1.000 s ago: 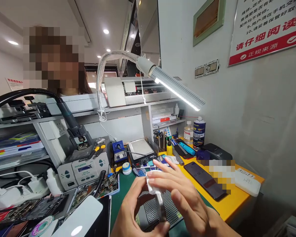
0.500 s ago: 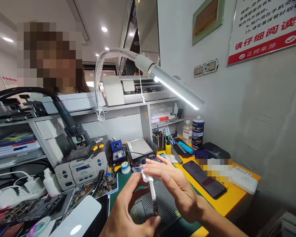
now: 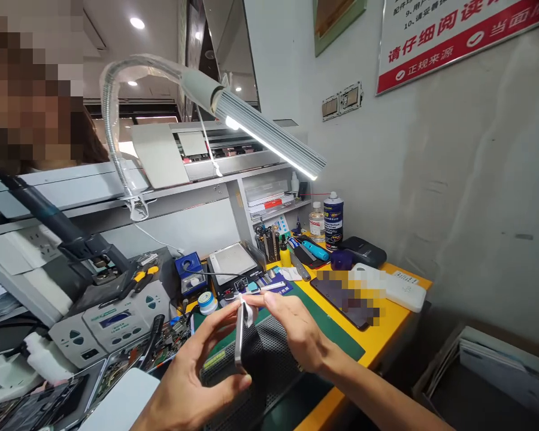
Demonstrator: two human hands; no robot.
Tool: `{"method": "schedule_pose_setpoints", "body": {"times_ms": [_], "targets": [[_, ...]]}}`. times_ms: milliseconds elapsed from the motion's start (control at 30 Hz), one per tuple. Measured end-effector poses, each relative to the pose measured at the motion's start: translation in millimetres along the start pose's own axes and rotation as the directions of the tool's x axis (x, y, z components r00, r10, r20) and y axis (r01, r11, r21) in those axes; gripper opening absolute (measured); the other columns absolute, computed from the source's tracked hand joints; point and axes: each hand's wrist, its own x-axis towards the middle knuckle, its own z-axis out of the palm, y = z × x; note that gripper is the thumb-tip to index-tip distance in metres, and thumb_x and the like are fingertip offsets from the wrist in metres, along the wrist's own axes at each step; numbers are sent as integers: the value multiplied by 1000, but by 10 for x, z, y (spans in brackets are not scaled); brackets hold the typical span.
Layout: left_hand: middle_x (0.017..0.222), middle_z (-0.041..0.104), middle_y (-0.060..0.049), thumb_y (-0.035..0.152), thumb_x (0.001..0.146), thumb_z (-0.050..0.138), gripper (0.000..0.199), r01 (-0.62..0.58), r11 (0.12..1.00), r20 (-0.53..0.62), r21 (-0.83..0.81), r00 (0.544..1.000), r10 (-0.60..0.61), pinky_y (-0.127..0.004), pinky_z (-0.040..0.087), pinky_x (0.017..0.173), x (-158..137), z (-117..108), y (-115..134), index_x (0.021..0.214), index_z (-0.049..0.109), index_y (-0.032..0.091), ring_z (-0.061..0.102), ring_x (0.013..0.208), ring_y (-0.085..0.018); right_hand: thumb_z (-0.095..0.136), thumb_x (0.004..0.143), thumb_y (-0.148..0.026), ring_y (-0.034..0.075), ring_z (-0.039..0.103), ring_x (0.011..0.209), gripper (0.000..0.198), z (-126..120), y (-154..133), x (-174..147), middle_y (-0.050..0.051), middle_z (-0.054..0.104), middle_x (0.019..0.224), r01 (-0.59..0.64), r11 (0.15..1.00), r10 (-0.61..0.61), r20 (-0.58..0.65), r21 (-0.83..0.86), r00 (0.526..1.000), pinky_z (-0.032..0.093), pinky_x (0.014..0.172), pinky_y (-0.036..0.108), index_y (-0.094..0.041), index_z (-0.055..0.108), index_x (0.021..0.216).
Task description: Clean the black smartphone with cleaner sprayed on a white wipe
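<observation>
Silver-edged and thin, a smartphone stands on edge in the lower middle of the frame, held upright over the dark perforated mat on the green and yellow workbench. The left hand grasps the phone from below and behind, thumb along one face near the bottom corner and fingers curled up the other side. The right hand comes in from the right with fingers pinched shut on a small white wipe, pressed against the phone's top corner.

The step in hand looks like wiping or cleaning the upper edge of the phone. The next move would likely call for the left hand's grip to stay firm while the wipe is drawn along the frame with light pressure, since the phone is held only by its lower part and could twist.

The phone shows mostly its narrow metallic side rail, pale and glossy under the lamp; the face turned right reads dark. Whether it is screen or back cannot be told.

Behind, mid-left, sits a grey soldering station, with a small hot plate near centre. A gooseneck LED lamp reaches across the upper middle. A blue spray can stands at the wall, and a dark phone lies flat on the yellow top.
</observation>
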Motion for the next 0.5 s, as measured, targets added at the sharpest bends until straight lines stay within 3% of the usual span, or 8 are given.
{"method": "schedule_pose_setpoints", "body": {"times_ms": [133, 233, 367, 500], "targets": [[145, 57, -9, 33, 62, 89, 59, -100, 977, 14, 188, 995, 99, -50, 31, 121, 64, -77, 21, 120, 75, 35, 54, 137, -37, 32, 108, -53, 24, 68, 115, 55, 2, 57, -35, 4, 76, 120, -83, 986, 84, 2, 148, 997, 49, 107, 40, -24, 76, 124], [149, 56, -8, 31, 62, 89, 62, -155, 943, 72, 294, 988, 140, -53, 30, 121, 123, -160, 3, 122, 73, 37, 48, 142, -38, 29, 107, -58, 27, 70, 111, 62, 8, 160, -118, 6, 77, 116, -143, 974, 146, -4, 173, 989, 49, 105, 43, -21, 76, 123], [154, 53, -3, 28, 65, 87, 73, -143, 914, 147, 380, 985, 93, -50, 32, 120, 181, -255, -48, 132, 65, 43, 46, 144, -35, 31, 105, -63, 31, 71, 109, 68, 23, 320, -240, 9, 79, 108, -283, 929, 283, 36, 239, 958, 50, 104, 45, -16, 79, 117], [148, 60, -2, 36, 67, 85, 70, -77, 912, 103, 402, 994, 39, -48, 34, 119, 182, -216, -41, 134, 64, 42, 52, 140, -33, 31, 104, -66, 32, 69, 113, 70, 32, 354, -182, 10, 79, 110, -300, 909, 299, 49, 289, 953, 48, 106, 46, -16, 79, 117]]}}
